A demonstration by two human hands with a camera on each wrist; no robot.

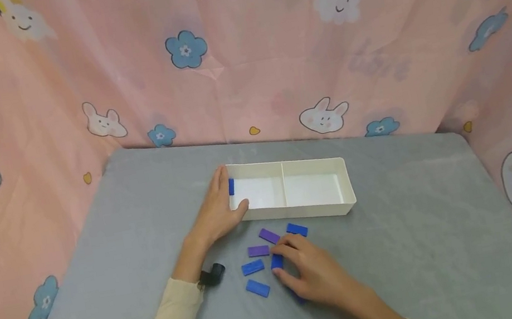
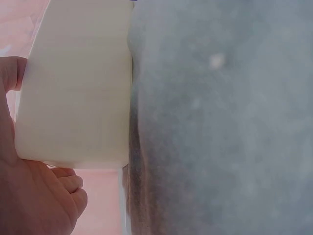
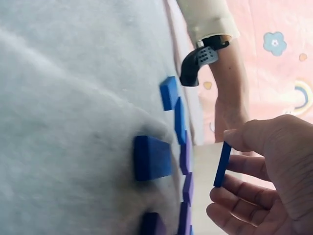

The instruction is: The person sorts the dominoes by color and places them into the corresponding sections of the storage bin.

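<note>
A white two-compartment box (image 1: 315, 209) stands on the grey table. My left hand (image 1: 218, 211) grips its left end, thumb over the front wall and fingers along the end; the left wrist view shows the box wall (image 2: 78, 88) close up. One blue block (image 1: 232, 186) is inside the left compartment, partly hidden by that hand. In front of the box, my right hand (image 1: 316, 270) pinches a blue block (image 3: 222, 164) between thumb and fingertips. Around it lie more blue blocks (image 1: 258, 288) and purple blocks (image 1: 258, 251), some partly covered by the right hand.
Grey cloth covers the table (image 1: 432, 243). A pink patterned curtain (image 1: 234, 27) hangs behind and along both sides. On the left wrist sits a black wrist camera (image 1: 212, 275). Another blue block (image 1: 297, 229) lies close to the box's front wall.
</note>
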